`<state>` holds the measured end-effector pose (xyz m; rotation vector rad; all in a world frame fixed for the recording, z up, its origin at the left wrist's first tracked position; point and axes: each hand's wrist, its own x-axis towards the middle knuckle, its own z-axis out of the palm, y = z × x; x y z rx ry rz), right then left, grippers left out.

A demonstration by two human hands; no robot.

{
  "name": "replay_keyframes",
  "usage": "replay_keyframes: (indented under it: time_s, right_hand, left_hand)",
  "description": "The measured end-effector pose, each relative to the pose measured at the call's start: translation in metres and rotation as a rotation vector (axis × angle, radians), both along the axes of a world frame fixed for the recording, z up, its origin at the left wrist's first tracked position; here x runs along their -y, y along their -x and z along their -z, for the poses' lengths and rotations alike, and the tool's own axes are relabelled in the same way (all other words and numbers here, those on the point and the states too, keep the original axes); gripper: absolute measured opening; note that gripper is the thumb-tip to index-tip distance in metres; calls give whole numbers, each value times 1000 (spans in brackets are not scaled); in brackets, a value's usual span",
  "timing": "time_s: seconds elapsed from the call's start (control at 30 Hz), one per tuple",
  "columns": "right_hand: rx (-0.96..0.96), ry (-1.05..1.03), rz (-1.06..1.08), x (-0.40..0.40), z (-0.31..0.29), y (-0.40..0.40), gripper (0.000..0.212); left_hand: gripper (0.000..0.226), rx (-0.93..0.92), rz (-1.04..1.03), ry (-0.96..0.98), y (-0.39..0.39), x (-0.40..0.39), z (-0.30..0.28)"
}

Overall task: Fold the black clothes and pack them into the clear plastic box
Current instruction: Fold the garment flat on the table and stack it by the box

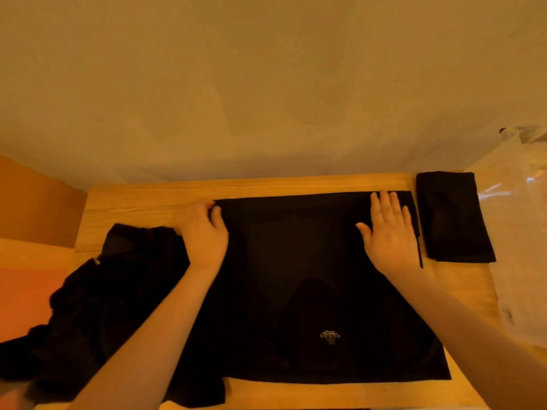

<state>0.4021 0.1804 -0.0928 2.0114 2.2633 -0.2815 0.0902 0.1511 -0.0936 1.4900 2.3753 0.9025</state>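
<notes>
A crumpled heap of black clothes [97, 291] lies just outside the left hand's knuckles, spilling toward the near left edge of the wooden table [148, 196], apparently waiting its turn. The left hand [204, 232] sits at the far left corner of the black T-shirt [296, 276] spread flat before the person; its fingers curl over the hem and the thumb closes against them, so the corner appears pinched, likely to draw the cloth taut and square it. From those fingers the hem runs straight across to the right hand [387, 229], whose fingers lie straight and slightly spread, palm down on the far right corner, pressing the cloth flat so it cannot slide while the other side is tugged. The shirt's body stretches back from both sets of fingertips toward the person, a small printed neck label [330, 338] near the close edge. Just beyond the right hand's little finger lies a folded black garment [453, 217], set aside as finished. Past that, clear plastic [521, 232] shows at the right edge; whether it is the box I cannot tell.
</notes>
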Motion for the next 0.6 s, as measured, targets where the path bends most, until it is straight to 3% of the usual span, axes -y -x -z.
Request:
replay_keyframes:
  time_s: [0.1,0.2,0.37,0.6]
  right_hand:
    - [-5,63,-141,4,9,10,65]
    - [-6,102,-135,2,18,1,64]
    - [-43,111,-64,-2,14,-11,65]
    - [-57,32,-236,102,-6,-20,64]
  left_hand:
    - [41,-245,460,170,-21,21,15]
    - [60,-361,432,393,-13,19,27]
    - [68,-454,421,589,-1,11,21]
    - [68,-491,624,376,-48,111,-10]
